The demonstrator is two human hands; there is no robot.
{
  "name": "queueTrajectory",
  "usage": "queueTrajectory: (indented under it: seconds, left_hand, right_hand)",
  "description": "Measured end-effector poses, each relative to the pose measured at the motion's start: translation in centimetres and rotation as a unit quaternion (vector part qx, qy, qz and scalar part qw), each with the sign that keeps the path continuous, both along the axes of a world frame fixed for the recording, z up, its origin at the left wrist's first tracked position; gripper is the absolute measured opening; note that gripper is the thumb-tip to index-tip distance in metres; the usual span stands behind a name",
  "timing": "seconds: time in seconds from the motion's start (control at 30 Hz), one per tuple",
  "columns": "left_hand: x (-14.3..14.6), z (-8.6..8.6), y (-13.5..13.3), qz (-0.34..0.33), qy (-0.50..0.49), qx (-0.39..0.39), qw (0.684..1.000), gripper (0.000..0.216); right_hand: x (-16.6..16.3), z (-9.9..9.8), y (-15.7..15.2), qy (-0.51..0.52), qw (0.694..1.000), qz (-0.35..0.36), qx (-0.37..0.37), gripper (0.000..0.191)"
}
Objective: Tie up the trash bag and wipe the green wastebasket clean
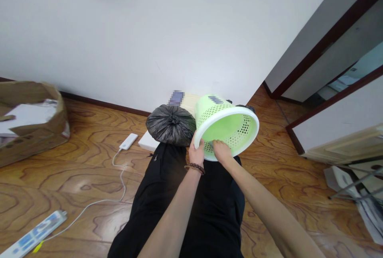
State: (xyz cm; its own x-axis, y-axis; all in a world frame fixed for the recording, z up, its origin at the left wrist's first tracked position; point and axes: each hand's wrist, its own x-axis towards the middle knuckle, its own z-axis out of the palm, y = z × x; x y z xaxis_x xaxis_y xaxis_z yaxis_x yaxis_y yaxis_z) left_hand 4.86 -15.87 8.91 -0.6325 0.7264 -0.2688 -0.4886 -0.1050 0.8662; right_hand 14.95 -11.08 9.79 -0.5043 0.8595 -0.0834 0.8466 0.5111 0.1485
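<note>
A light green plastic wastebasket [229,126] with a white rim and a perforated wall is tilted on its side, its mouth facing me. My left hand [196,152] is closed around the rim at the lower left, a beaded bracelet on its wrist. Through the mouth reaches my right hand [222,151], its fingers curled against the lower inner wall; a small greyish bit shows at the fingertips, too little to name. Left of the basket sits a knotted black garbage bag [172,124], full and rounded, close to my left hand.
An open cardboard box [44,130] holding white items stands at the far left. On the wooden floor lie a white power bank [128,141] with a cable, a power strip [40,232] and a flat white box [148,141]. A doorway opens at the right.
</note>
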Motion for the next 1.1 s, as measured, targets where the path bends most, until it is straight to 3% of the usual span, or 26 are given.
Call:
queueTrajectory:
  seconds: [0.2, 0.33, 0.5, 0.7, 0.9, 1.1]
  left_hand:
    - [-0.5, 0.3, -0.1, 0.022, -0.005, -0.026, 0.999, 0.042]
    - [-0.6, 0.7, -0.3, 0.027, -0.007, -0.028, 0.999, 0.042]
    - [-0.3, 1.3, -0.5, 0.027, -0.014, -0.029, 0.999, 0.042]
    - [0.0, 1.6, -0.5, 0.025, -0.017, -0.005, 1.0, 0.045]
    - [-0.2, 1.3, -0.2, 0.025, -0.01, -0.007, 1.0, 0.044]
    - [-0.4, 0.9, -0.1, 0.026, -0.018, -0.025, 0.999, 0.042]
  right_hand:
    - [3.0, 3.5, 3.2, -0.039, 0.997, 0.029, 0.066, 0.026]
    - [5.3, 5.5, 4.9, -0.032, 0.993, 0.008, 0.112, 0.028]
    - [5.7, 3.1, 3.9, -0.03, 0.996, -0.059, 0.059, 0.029]
    - [1.4, -0.7, 1.0, 0.051, 0.991, -0.108, -0.052, 0.028]
    - [-1.4, -0.6, -0.3, 0.151, 0.983, -0.044, -0.098, 0.019]
    - [0.0, 0.5, -0.2, 0.083, 0.994, 0.043, -0.061, 0.022]
